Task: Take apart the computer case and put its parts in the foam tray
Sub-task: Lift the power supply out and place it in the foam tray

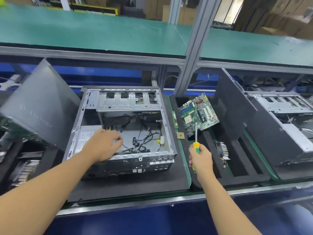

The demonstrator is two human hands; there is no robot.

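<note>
The open computer case (167, 119) lies on its side on a black foam mat, with loose black cables (140, 143) on its floor and a power supply (84, 138) at its left. My left hand (103, 145) reaches into the case, fingers curled near the cables; what they pinch is hidden. My right hand (200, 158) grips a yellow-green screwdriver (196, 143), tip up, over the foam tray (250, 173). A green motherboard (198, 114) lies tilted in the tray's far part. A heatsink with fan (223, 150) sits in a slot. A CPU chip (180, 135) rests by the tray's left edge.
A grey side panel (39, 106) leans against the case at the left. A second panel (237, 112) and another open case (288, 119) stand on the right. A RAM stick (174, 119) lies between case and tray. A green shelf (101, 33) runs above, on a metal post (193, 48).
</note>
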